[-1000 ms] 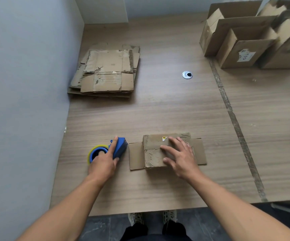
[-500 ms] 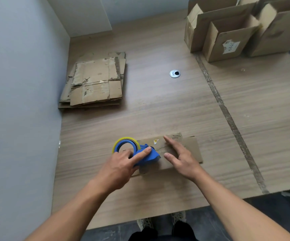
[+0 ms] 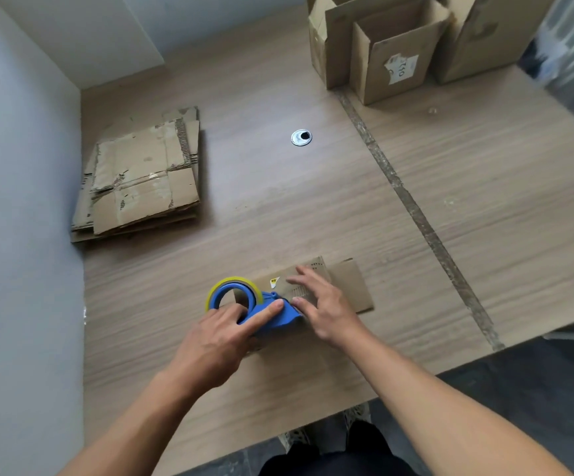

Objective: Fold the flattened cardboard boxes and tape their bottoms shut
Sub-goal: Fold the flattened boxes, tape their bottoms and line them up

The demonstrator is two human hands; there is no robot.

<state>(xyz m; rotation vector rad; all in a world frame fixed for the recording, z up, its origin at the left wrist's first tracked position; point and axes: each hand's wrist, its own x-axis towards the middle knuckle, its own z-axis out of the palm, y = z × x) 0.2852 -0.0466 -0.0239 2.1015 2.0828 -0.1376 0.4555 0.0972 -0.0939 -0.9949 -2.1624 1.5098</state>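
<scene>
The small flattened brown cardboard box (image 3: pixel 344 286) lies near the wooden table's (image 3: pixel 313 207) front edge. The right hand (image 3: pixel 320 304) presses it, fingers spread; the left hand (image 3: pixel 217 338) grips a blue tape dispenser (image 3: pixel 265 312) against its left end.

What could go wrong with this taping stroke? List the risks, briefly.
1. The right hand has its fingers spread right ahead of the tape dispenser; its cutting edge could nick them.
2. The small box is pinned only by that flat hand, so it may slide on the table and skew the tape.
</scene>
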